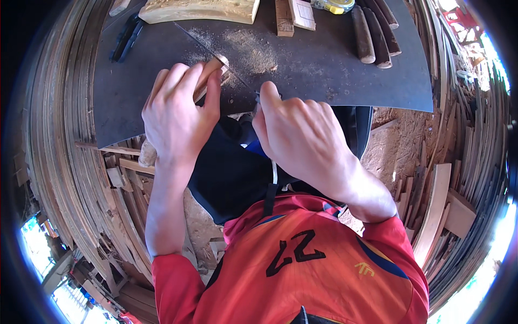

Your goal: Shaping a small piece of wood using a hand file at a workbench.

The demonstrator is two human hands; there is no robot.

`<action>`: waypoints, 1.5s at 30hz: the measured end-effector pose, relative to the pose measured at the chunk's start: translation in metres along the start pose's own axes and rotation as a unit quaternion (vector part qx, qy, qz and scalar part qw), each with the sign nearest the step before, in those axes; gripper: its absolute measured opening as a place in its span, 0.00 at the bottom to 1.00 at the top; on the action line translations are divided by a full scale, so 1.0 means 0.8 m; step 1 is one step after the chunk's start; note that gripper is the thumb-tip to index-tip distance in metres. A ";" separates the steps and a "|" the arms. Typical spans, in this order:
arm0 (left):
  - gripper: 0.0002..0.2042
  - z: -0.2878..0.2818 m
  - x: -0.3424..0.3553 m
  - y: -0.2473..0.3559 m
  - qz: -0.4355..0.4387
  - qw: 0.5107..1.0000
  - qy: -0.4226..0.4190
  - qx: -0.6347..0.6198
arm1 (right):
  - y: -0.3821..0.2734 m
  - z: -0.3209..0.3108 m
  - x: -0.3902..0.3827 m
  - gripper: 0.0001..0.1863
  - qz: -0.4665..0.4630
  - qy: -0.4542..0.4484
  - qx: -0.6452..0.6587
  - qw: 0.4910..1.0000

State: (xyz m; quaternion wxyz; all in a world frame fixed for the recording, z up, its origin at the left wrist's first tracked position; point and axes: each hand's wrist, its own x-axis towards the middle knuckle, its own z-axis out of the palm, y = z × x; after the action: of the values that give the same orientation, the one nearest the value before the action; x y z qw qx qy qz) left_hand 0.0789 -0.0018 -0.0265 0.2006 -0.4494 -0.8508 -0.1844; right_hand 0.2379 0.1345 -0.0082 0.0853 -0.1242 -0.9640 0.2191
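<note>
My left hand (181,108) is closed on a small wooden piece (210,70) near the front edge of the dark work board (135,92), fingers wrapped over it. The thin blade of a saw (240,78) lies diagonally across the end of that piece, reaching up toward a large pale wood block (199,11). My right hand (297,121) is closed on the saw's handle, which is mostly hidden under my fingers. Pale sawdust is scattered on the board around the blade.
A dark clamp-like tool (124,38) lies at the board's left. At the top are short wood pieces (285,19), a yellow tape measure (337,6) and several wooden-handled tools (375,38). Stacked timber (59,135) lines both sides; my legs are under the board's front edge.
</note>
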 end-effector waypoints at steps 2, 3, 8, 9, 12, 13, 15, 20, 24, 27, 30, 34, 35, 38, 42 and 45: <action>0.09 0.001 0.002 -0.001 0.004 1.000 0.007 -0.001 | -0.002 0.005 0.008 0.12 0.000 0.013 0.004 1.000; 0.09 0.001 0.003 -0.002 0.005 1.000 0.007 -0.002 | -0.002 0.008 0.013 0.13 0.000 0.019 0.005 1.000; 0.09 0.000 0.002 -0.001 0.013 1.000 0.005 -0.006 | -0.007 0.017 0.041 0.13 -0.017 0.032 -0.002 0.999; 0.09 0.000 0.002 -0.001 0.013 1.000 0.006 -0.004 | -0.008 0.017 0.045 0.14 -0.021 0.029 -0.007 0.999; 0.09 0.002 0.001 -0.002 0.009 1.000 0.009 -0.003 | -0.010 0.015 0.048 0.14 -0.020 0.022 -0.030 0.999; 0.09 0.001 0.001 -0.002 0.009 1.000 0.007 -0.004 | -0.010 0.015 0.048 0.14 -0.016 0.020 -0.024 0.999; 0.08 0.000 0.001 -0.001 0.004 1.000 0.004 -0.008 | -0.011 0.015 0.047 0.14 -0.005 0.016 -0.014 1.000; 0.08 0.002 0.001 0.001 -0.019 1.000 0.011 0.005 | -0.017 0.010 0.042 0.12 0.007 0.001 -0.045 0.999; 0.07 0.000 0.002 0.000 -0.021 1.000 0.010 0.001 | -0.013 0.000 0.014 0.12 0.009 0.002 -0.035 0.999; 0.07 -0.001 0.001 0.000 -0.016 1.000 0.001 -0.013 | -0.005 -0.018 -0.022 0.13 0.029 -0.061 -0.059 0.996; 0.09 -0.006 0.001 0.014 -0.017 0.998 -0.022 -0.049 | 0.003 -0.019 -0.041 0.12 0.023 -0.039 -0.071 0.996; 0.09 -0.004 0.003 0.016 -0.022 0.999 -0.020 -0.040 | 0.005 -0.013 -0.039 0.11 0.017 -0.019 -0.068 0.997; 0.09 -0.003 0.004 0.017 -0.022 0.999 -0.018 -0.041 | 0.004 -0.012 -0.038 0.11 0.014 -0.014 -0.067 0.998; 0.09 -0.003 0.007 0.017 -0.027 0.999 -0.012 -0.040 | 0.008 -0.009 -0.037 0.11 0.022 -0.022 -0.070 0.997; 0.09 -0.001 0.004 0.019 -0.031 0.999 -0.009 -0.024 | 0.008 -0.012 -0.052 0.11 0.022 -0.022 -0.048 0.998; 0.08 -0.001 0.008 0.012 -0.026 0.999 -0.006 -0.016 | 0.010 -0.026 -0.083 0.11 0.047 -0.028 -0.031 0.998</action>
State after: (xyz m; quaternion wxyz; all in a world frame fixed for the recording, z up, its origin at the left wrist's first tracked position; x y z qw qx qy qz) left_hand 0.0837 0.0076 -0.0213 0.1831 -0.4311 -0.8604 -0.2008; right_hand 0.3078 0.1314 -0.0006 0.0439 -0.1660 -0.9654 0.1961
